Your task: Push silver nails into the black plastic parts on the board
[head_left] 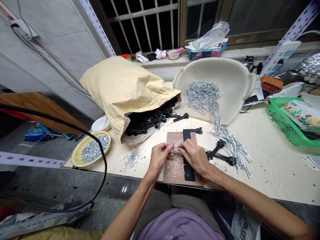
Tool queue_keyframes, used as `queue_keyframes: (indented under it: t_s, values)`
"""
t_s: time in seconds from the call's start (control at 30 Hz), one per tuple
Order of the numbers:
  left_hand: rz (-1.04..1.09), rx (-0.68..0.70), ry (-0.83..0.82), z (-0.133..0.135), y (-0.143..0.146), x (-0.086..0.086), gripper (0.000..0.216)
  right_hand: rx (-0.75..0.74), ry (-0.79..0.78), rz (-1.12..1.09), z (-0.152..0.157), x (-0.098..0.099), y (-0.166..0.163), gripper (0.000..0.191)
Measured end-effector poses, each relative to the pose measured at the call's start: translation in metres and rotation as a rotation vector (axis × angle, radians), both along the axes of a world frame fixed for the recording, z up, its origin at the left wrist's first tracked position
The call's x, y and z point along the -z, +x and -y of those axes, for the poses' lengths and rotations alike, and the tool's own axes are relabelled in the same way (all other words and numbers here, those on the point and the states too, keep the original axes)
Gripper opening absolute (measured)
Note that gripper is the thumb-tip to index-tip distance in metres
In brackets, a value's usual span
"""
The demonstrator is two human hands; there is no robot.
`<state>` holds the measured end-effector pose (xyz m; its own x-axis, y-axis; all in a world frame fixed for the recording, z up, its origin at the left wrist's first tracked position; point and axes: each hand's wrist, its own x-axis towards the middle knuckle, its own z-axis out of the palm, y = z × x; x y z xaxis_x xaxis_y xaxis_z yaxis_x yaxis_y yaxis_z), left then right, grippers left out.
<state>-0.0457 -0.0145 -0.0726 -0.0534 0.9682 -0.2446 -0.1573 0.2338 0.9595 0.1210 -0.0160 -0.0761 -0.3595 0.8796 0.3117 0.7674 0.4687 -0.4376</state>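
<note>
One rod [176, 147] is pinched by left hand [159, 157] and right hand [196, 156]; basin [232, 80] holds rods [202, 94], bowl [76, 157] metal bits [93, 150].

Pinching a thin metal rod [176, 147] with left hand [160, 155] and right hand [195, 156] above a brown board [173, 171] bearing a black strip [189, 175]. Working between a yellow dish [76, 160], left, and loose rods [236, 146], right. Facing an open sack [130, 86], far left, and a tilted white basin [232, 83], far right.

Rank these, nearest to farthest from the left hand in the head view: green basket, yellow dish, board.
1. Board: at the left hand, partly hidden by it.
2. Yellow dish: off to the left.
3. Green basket: far right.
</note>
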Motion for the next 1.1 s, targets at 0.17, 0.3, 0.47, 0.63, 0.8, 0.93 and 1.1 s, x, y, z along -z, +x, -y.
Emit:
queue_keyframes:
  t_s: [0.17,0.3,0.47,0.63,0.8,0.93,1.1]
  values:
    - [-0.02,0.021,-0.004,0.001,0.005,0.001,0.029,0.008,-0.051,-0.011,0.002,0.003,0.004,0.024]
    - [-0.08,0.078,0.02,0.0,0.012,0.002,0.031,-0.042,-0.107,-0.095,-0.005,0.002,0.02,0.019]
    - [-0.148,0.072,0.057,-0.004,0.015,0.012,0.049,-0.014,-0.012,0.011,-0.03,0.001,0.056,0.024]
    - [-0.238,0.053,0.056,-0.005,0.013,0.026,0.051,-0.02,0.057,0.155,-0.064,0.016,0.074,0.028]
    - [-0.376,-0.031,0.185,-0.002,0.016,0.032,0.038,-0.179,0.111,0.172,-0.062,0.025,0.075,0.03]
    - [-0.465,-0.053,0.252,0.0,0.018,0.031,0.032,-0.488,0.121,0.203,-0.041,0.025,0.073,0.034]
    - [-0.595,-0.018,0.305,0.0,0.018,0.029,0.03,-0.338,0.128,0.179,-0.056,0.021,0.074,0.031]
